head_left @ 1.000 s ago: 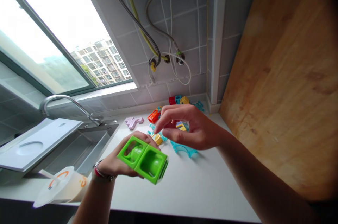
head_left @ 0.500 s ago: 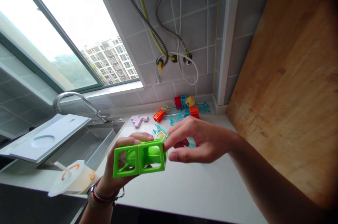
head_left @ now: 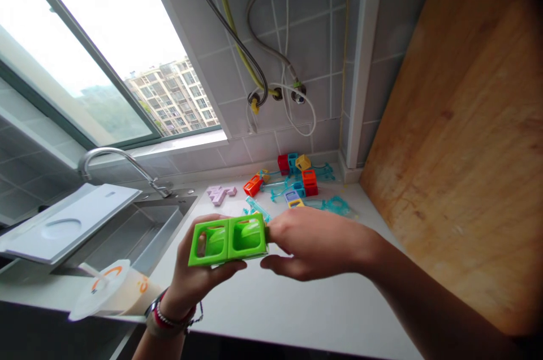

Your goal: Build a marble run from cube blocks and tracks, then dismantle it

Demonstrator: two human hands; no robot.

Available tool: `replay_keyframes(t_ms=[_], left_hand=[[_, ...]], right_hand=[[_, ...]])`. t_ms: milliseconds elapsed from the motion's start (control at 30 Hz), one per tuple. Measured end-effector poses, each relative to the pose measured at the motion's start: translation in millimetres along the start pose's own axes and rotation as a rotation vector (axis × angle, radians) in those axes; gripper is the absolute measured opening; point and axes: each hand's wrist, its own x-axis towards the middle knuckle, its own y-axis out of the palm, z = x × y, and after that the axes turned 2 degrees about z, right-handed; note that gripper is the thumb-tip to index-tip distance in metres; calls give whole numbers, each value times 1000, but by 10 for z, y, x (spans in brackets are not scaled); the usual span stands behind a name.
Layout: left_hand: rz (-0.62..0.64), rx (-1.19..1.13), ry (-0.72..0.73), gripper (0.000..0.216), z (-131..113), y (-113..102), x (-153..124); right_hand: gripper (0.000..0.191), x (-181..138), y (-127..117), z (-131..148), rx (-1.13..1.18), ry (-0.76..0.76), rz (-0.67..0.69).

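I count one green double block point(head_left: 229, 240), held up above the near half of the white desk point(head_left: 305, 312); two orange blocks, one at left point(head_left: 253, 185) and one at right point(head_left: 310, 182), lie farther back, with one dark red block point(head_left: 283, 164) at the far edge, beside a blue one point(head_left: 292, 163); one lilac piece point(head_left: 219, 195) sits to their left; one lidded cup point(head_left: 133, 291) is at near left, by the one sink point(head_left: 144, 230); the left hand point(head_left: 193, 280) is clamped on the green block, thumb beneath; the right hand point(head_left: 324, 244) is half curled at the block's right end, its thumb apart from the fingers and lower; the fingertips are partly hidden, so whether they grip it I cannot tell.
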Motion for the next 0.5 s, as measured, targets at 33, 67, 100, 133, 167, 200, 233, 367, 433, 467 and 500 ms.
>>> replay_keyframes(t_ms=[33,67,100,133,167,200,233,367,433,467,500], left_hand=[[-27,-19,-48,73,3,17,4],[-49,-71,-92,73,6,39,9],[-61,-147,-144,72,9,66,14],[-61,-238,-201,72,15,95,17],[-58,-330,-255,71,25,123,16],[-52,-412,-303,71,40,149,12],[-40,-476,-342,73,57,172,5],[-5,-577,-420,82,122,245,-26],[3,-567,-433,85,124,282,-26],[1,-554,-434,84,116,302,-23],[-5,-537,-429,82,105,322,-20]], right_hand=[[22,12,5,-12,-1,5,-8],[23,23,3,-32,12,-4,-20],[23,33,-6,-58,42,-33,-39],[23,40,-22,-91,83,-72,-71],[22,45,-42,-128,127,-109,-121],[21,47,-65,-166,172,-133,-192],[19,48,-86,-203,217,-144,-277],[45,65,-100,-313,348,-165,-446],[47,93,-66,-354,358,-201,-375],[42,110,-48,-378,355,-216,-343],[36,129,-31,-404,359,-228,-335]])
